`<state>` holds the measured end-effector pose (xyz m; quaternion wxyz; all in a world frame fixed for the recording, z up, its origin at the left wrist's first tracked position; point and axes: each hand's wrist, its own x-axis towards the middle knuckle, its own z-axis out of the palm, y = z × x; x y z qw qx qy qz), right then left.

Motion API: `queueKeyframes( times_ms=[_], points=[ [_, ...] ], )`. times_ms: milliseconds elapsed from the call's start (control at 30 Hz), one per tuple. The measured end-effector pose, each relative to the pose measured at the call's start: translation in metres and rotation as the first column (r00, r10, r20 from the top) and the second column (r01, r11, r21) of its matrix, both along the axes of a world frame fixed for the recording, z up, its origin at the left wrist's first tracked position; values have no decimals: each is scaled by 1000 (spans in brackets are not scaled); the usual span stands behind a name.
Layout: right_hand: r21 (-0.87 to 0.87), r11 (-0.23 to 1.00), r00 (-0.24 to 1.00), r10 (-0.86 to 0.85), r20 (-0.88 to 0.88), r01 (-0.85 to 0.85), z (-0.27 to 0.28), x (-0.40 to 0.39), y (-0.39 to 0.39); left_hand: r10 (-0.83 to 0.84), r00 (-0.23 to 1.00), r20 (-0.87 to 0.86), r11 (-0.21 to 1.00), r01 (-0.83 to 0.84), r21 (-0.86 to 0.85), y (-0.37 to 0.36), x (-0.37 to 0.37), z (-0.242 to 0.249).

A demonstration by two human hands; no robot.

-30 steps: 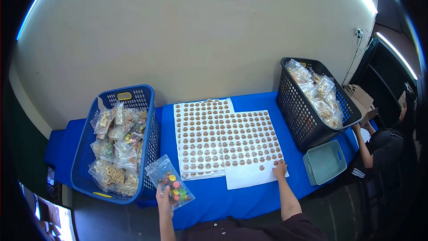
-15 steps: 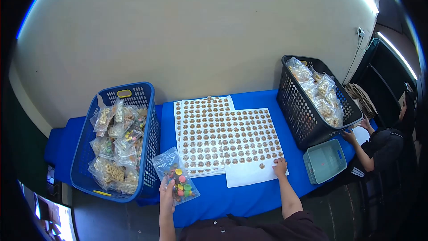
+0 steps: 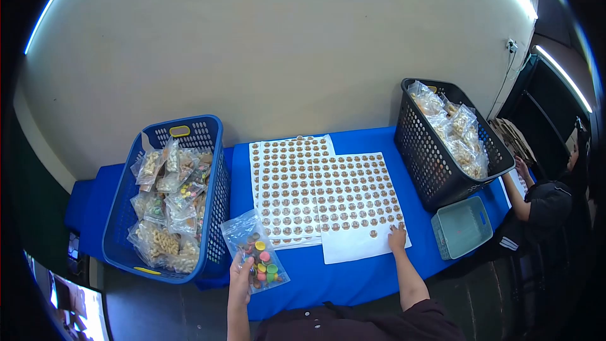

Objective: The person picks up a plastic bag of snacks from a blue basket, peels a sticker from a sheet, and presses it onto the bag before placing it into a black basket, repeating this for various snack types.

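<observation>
A clear zip bag (image 3: 264, 265) with colourful round pieces hangs at the table's front edge, pinched in my left hand (image 3: 240, 278). Round brown stickers cover the white sheets (image 3: 353, 249) on the blue cloth. At the lower right of the front sheet, my right hand (image 3: 398, 238) touches the last stickers with its fingertips; whether it grips one is too small to tell. A single sticker (image 3: 374, 233) sits below the rows, just left of that hand.
A blue basket (image 3: 218, 183) of filled bags stands left, a black basket (image 3: 420, 158) of bags right. In front of the latter is a green-grey bin (image 3: 445, 240). Two other people are at the far right, one beside the black basket (image 3: 549, 215).
My left hand and the bag have shifted slightly right. My right hand stays at the sheet's corner with small finger movement. The nearer person's arm at the right has moved.
</observation>
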<state>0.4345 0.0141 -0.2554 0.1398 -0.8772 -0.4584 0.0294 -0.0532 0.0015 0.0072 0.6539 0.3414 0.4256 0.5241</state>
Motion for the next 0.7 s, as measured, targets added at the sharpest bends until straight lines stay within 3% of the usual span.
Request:
queueKeyframes(
  times_ms=[133,233,333,367,400,433,467,567,600,700],
  points=[
    [-46,998,999,35,-36,-37,-12,8,4,66,998,1,996,-66,57,3,1,-2],
    [177,971,987,150,63,-159,-18,7,-5,46,999,-2,998,-46,41,1,-1,1],
    [367,907,963,256,-88,-207,-16,15,-8,19,1000,-7,999,-19,27,-1,1,-1],
    [464,885,921,156,-358,31,-16,15,-8,13,999,-33,999,-12,39,-1,1,-5],
    [485,829,789,90,-608,279,-12,15,-4,11,998,-60,999,-8,53,-1,1,-10],
    [425,747,581,64,-811,511,-7,13,-1,13,996,-87,998,-7,67,-2,1,-11],
    [435,728,586,57,-808,530,-3,12,1,50,995,-91,996,-43,81,-3,6,-11],
    [459,678,594,42,-804,574,11,3,10,-85,993,-83,996,88,28,-6,1,-3],
    [522,696,660,93,-746,493,14,-5,15,-113,990,-83,993,116,24,-6,2,3],
    [447,808,428,274,-862,384,118,-88,19,-85,993,-87,996,87,24,-6,11,8]
  ],
)
